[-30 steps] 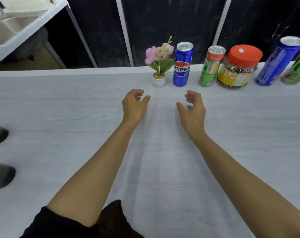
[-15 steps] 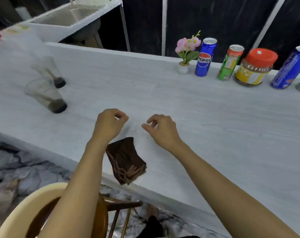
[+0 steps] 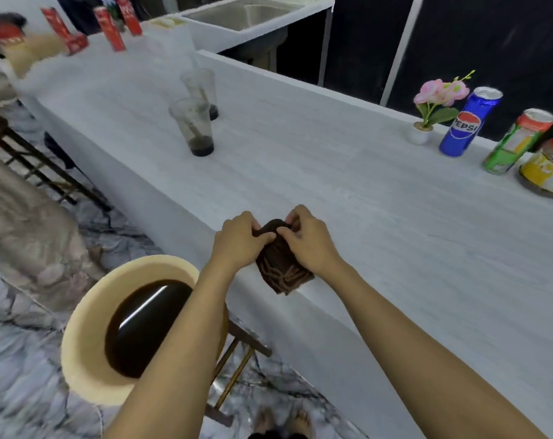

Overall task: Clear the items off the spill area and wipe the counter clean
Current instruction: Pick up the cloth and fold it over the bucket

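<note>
Your left hand (image 3: pixel 237 239) and right hand (image 3: pixel 310 245) both pinch the bunched brown cloth (image 3: pixel 281 267), which lies on the counter's (image 3: pixel 332 185) near edge at six o'clock. A cup (image 3: pixel 194 126) with dark dregs and a second cup (image 3: pixel 202 90) behind it stand at eleven o'clock. I judge that both clearing and wiping are left to do.

Dark brown cloth (image 3: pixel 279 264), pale grey wood-grain counter (image 3: pixel 379 217), blue Pepsi can (image 3: pixel 468 122), pink flower (image 3: pixel 439 93)
</note>
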A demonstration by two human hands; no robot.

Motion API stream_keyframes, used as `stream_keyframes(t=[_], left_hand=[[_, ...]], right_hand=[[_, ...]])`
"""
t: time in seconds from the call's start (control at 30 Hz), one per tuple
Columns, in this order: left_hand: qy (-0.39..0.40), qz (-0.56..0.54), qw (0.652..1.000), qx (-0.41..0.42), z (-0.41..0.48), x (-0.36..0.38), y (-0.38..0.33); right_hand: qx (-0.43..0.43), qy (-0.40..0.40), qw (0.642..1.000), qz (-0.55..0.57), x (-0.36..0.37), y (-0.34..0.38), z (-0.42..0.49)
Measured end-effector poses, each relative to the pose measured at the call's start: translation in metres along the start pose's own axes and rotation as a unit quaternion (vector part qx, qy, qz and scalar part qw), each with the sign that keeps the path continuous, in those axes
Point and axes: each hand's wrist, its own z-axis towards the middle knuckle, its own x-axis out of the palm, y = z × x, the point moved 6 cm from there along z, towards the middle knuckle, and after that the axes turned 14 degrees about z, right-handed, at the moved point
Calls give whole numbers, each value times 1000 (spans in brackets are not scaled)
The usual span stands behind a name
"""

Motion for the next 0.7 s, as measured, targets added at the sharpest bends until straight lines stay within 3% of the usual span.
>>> stream_keyframes(t=[0.07, 0.13, 0.27, 0.47, 0.6, 0.7], left_hand=[[-16, -168, 985, -24, -20, -15, 18], [-18, -319, 946, -45, -43, -29, 41], [-20, -438, 896, -66, -95, -48, 84], [-43, -454, 870, -189, -168, -31, 151], [-50, -411, 859, -302, -202, 1, 189], [-87, -334, 874, -343, -210, 19, 211]], right_hand=[[-28, 15, 996, 79, 7, 18, -8], [-50, 43, 988, 138, 19, 40, -17], [-50, 92, 977, 186, 58, 64, -38], [67, 194, 950, 236, 142, 31, -77], [106, 263, 943, 174, 191, -4, -95], [100, 286, 945, 123, 215, -16, -97]])
